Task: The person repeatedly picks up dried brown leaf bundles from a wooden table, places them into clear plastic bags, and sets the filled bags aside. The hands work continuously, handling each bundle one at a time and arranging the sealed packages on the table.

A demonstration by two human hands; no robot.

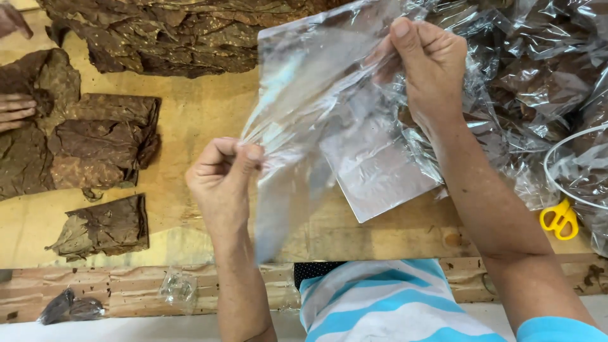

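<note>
Overhead, head view: left hand [221, 174] clenched, fingers [250, 154] pinching lower corner of clear plastic bag [310, 95]. Right hand [430, 63] grasping same bag at upper edge, thumb on top. Bag held stretched between both hands, above wooden counter [196, 114]. Brown dried leaves [101, 145] lie flat on counter at left; larger leaf pile [171, 31] at top. Crumpled plastic heap [544, 76] at right; yellow scissors [560, 218] beside it. Another person's fingertips [14, 111] rest on leaf at far left.
</note>
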